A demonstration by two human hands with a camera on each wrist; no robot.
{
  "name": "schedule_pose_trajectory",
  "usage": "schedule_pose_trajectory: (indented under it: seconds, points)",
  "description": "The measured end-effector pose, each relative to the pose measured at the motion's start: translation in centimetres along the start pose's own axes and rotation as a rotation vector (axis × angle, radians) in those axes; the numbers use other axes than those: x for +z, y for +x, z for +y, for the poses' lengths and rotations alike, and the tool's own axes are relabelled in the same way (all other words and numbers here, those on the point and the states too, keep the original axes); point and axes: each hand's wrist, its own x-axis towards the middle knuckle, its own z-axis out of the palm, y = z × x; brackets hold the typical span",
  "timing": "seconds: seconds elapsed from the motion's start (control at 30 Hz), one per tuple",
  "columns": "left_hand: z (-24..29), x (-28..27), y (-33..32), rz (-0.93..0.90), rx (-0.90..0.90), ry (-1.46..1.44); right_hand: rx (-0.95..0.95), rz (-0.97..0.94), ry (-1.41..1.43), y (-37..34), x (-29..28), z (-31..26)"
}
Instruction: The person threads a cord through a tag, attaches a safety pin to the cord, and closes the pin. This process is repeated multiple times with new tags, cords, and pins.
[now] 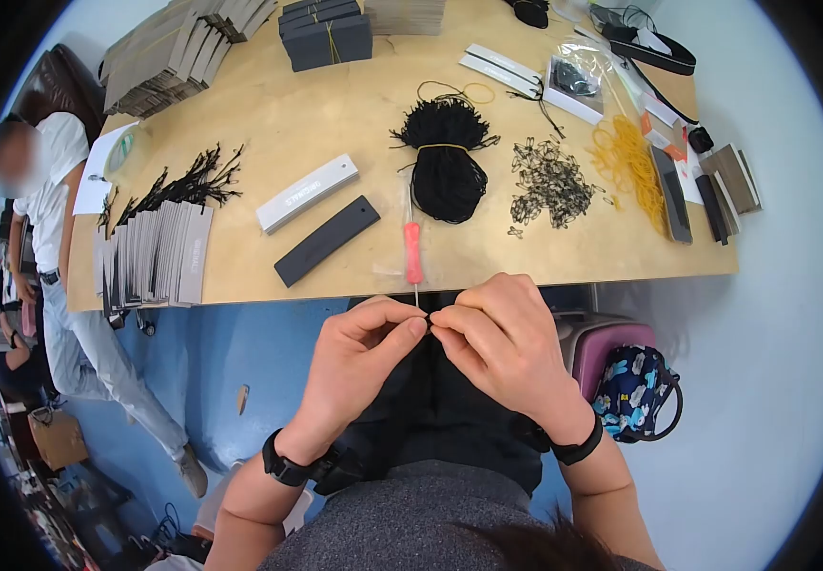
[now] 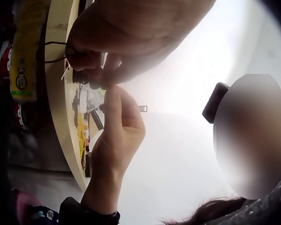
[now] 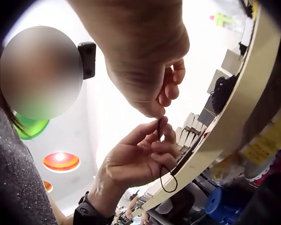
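Both hands meet just in front of the table's near edge. In the head view the left hand (image 1: 359,357) pinches a small dark cord between thumb and forefinger, and the right hand (image 1: 507,347) pinches at the same spot. A loop of thin black cord (image 3: 168,189) hangs below the left hand's fingers in the right wrist view. A pink-handled tool (image 1: 412,252) lies on the table, its thin shaft pointing toward the fingertips. Beyond it sits a black cord bundle (image 1: 449,181) tied with a yellow band. Fingers hide most of the pinched part.
On the table (image 1: 335,114) are a white box (image 1: 308,194), a black box (image 1: 327,241), grey cards (image 1: 159,255) with black cords, small metal clips (image 1: 549,186) and yellow bands (image 1: 630,167). A person (image 1: 55,219) stands at the left; a patterned bag (image 1: 632,392) is at the lower right.
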Motion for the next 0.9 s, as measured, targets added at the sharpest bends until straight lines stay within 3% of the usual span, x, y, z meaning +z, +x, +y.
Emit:
schedule_pose_trajectory:
  seconds: [0.07, 0.13, 0.27, 0.33, 0.5, 0.57, 0.73, 0.9]
  points:
    - [-0.2, -0.1, 0.0, -0.002, 0.019, 0.028, 0.004, -0.001, -0.015, -0.1, 0.3, -0.1]
    - [-0.5, -0.1, 0.0, 0.010, 0.133, 0.232, 0.013, 0.001, -0.035, -0.1, 0.5, -0.3]
    - [-0.4, -0.4, 0.1, -0.016, 0.070, 0.271, 0.097, -0.008, -0.067, 0.1, 1.0, -0.6]
    - [-0.7, -0.6, 0.2, -0.091, -0.129, -0.127, 0.144, -0.005, -0.032, 0.2, 0.9, -0.6]
    - [0.2, -0.6, 0.1, -0.097, -0.162, -0.155, 0.338, -0.011, 0.206, -0.3, 0.1, -0.1]
    - [0.3, -0.6, 0.1, -0.113, -0.172, -0.172, 0.314, -0.005, 0.178, -0.3, -0.3, 0.1]
    - [0.8, -0.6, -0.1, -0.073, 0.018, 0.061, 0.301, 0.006, 0.126, -1.0, -0.7, 0.1]
    - [1.6, -3.4, 0.1, -0.046, 0.110, 0.450, 0.475, 0.055, 0.237, -1.3, -2.5, 1.1]
